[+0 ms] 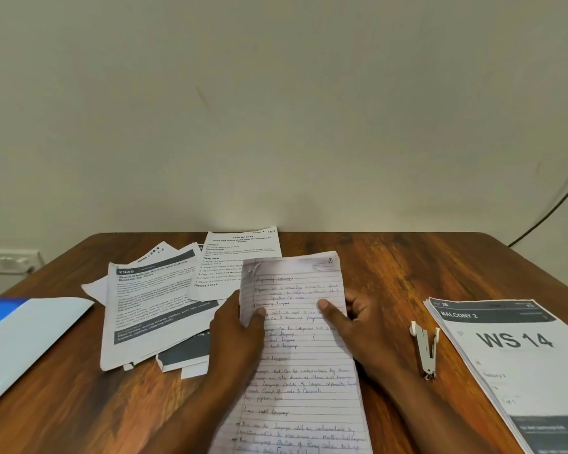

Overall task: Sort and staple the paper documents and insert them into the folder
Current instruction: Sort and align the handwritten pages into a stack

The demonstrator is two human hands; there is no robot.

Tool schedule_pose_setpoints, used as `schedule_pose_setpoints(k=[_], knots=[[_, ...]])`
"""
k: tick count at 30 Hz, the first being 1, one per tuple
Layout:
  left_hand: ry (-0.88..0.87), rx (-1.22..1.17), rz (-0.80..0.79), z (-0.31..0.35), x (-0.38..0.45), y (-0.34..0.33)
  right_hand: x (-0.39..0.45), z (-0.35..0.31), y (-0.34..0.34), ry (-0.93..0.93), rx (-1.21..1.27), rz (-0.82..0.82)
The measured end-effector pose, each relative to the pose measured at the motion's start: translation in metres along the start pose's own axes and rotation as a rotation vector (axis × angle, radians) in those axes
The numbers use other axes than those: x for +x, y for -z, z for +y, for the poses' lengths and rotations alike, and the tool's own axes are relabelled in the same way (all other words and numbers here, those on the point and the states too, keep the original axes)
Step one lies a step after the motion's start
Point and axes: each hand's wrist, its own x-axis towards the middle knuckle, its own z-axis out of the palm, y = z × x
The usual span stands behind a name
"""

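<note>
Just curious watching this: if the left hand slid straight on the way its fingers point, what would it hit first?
Probably the printed task sheet lying just beyond the handwritten pages that the left hand grips; past that, the wall. Depth is hard to judge here.

Open wood on the tabletop [391,257] along the far right. Stapler [426,350] blocking the narrow lane just left of the printed stack [518,365]. Loose sheets [154,306] crowding centre-left, folder [23,339] closing off the left edge.
</note>
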Motion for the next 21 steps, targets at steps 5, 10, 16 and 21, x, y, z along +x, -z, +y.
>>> schedule_pose_setpoints(k=[5, 10, 16, 21], knots=[[0.061, -0.13, -0.023, 0.001, 0.001, 0.001, 0.0, -0.006, -0.001, -0.023, -0.014, -0.011], [0.053, -0.204, -0.021, 0.007, 0.003, 0.004, 0.001, -0.006, -0.001, -0.061, 0.013, -0.013], [0.175, -0.177, -0.134, 0.009, 0.012, 0.017, -0.001, -0.008, 0.006, -0.134, 0.182, 0.014], [0.232, -0.219, -0.304, 0.013, 0.006, 0.014, -0.003, -0.015, 0.007, -0.16, 0.274, 0.038]])
